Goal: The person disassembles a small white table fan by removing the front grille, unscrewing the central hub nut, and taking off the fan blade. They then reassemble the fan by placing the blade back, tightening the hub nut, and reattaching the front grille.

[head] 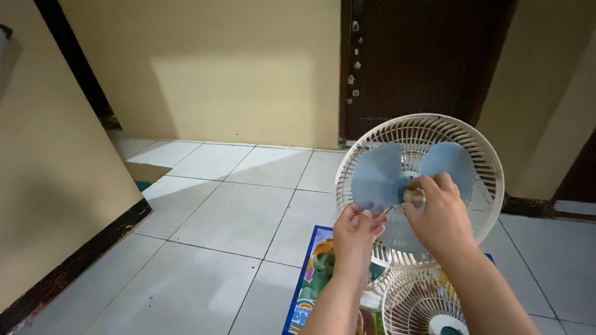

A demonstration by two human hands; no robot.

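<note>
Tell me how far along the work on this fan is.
Done: the front grille is off and lies on the mat below. In hand: the left hand steadies a pale blue blade, while the right hand grips the clear knob at the hub. Left: the blade set remains seated inside the rear grille. Whether the knob is being loosened or tightened cannot be told.

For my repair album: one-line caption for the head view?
Left hand steadies pale blue plastic fan blade; right hand grips its hub cap, white rear grille behind.
</note>
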